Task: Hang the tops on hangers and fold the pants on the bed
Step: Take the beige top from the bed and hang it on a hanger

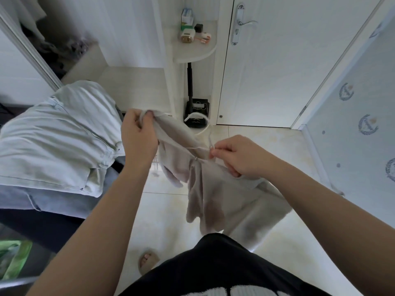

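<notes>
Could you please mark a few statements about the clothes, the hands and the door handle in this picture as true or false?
1. The left hand grips the beige soft-fabric garment. True.
2. The pale green denim pants lie on the tiled floor. False: they lie on the bed.
3. The right hand pinches the garment's thin white drawstring. True.
4. The silver lever handle is on a brown door. False: the door is white.
</notes>
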